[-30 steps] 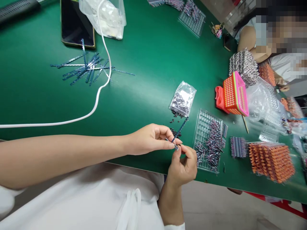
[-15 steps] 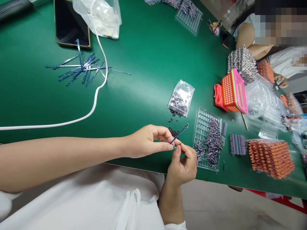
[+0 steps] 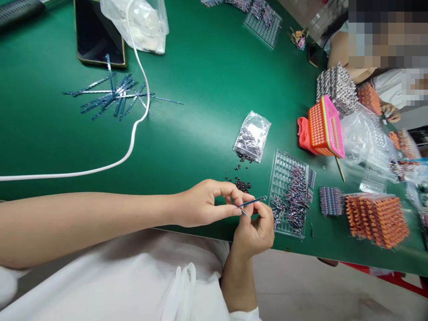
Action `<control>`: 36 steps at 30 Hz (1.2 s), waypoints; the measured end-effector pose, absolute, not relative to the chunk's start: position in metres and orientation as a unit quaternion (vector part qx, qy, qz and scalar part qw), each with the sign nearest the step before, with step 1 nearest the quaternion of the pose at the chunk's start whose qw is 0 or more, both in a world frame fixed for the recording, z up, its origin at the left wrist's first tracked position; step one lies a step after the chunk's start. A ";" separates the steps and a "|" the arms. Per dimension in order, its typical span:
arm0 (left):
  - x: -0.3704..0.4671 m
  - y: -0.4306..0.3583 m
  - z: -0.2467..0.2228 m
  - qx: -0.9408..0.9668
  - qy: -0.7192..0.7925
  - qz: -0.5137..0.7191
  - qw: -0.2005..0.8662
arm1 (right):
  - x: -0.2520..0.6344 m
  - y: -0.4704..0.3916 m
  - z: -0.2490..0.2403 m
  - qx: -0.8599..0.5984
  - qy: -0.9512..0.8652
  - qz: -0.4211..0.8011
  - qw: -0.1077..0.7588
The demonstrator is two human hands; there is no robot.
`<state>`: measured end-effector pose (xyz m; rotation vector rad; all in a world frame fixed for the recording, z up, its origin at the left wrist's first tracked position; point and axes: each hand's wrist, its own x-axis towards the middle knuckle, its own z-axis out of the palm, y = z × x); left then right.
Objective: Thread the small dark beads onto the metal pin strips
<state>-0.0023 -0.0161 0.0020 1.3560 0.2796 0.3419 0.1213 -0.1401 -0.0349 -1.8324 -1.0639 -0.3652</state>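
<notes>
I see the left hand (image 3: 207, 204) pinching a blue strip (image 3: 253, 201), swung flatter than before, across the right hand (image 3: 256, 232), whose hold I can't tell. Beyond the grip: one bag (image 3: 253, 136); rightward, one tray (image 3: 281, 176).

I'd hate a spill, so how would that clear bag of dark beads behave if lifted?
The clear bag looks thin and creased, so probably floppy. Dark beads lie loose at its lower edge, so more might spill.

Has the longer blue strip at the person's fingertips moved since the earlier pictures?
Yes. Judged against the clear plastic bag, the longer blue strip has swung its free end away from it, down toward the right hand.
</notes>
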 end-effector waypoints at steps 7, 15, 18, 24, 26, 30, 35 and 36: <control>0.000 -0.014 0.002 0.594 0.145 0.153 0.776 | 0.121 -0.141 -0.035 -0.758 -0.414 -0.094 0.494; -0.001 -0.013 0.003 0.626 0.135 0.145 0.754 | 0.121 -0.140 -0.034 -0.764 -0.394 -0.071 0.506; -0.002 -0.013 0.003 0.657 0.123 0.155 0.728 | 0.122 -0.140 -0.035 -0.763 -0.391 -0.082 0.508; -0.003 -0.016 0.001 0.686 0.092 0.173 0.700 | 0.123 -0.139 -0.039 -0.768 -0.381 -0.082 0.509; -0.003 -0.016 0.001 0.682 0.095 0.169 0.706 | 0.124 -0.139 -0.039 -0.766 -0.385 -0.085 0.508; -0.003 -0.016 0.003 0.662 0.107 0.156 0.725 | 0.123 -0.139 -0.037 -0.753 -0.396 -0.098 0.516; -0.002 -0.015 0.006 0.641 0.107 0.149 0.745 | 0.122 -0.140 -0.035 -0.754 -0.394 -0.101 0.515; -0.002 -0.015 0.007 0.636 0.106 0.151 0.749 | 0.122 -0.140 -0.036 -0.752 -0.395 -0.101 0.517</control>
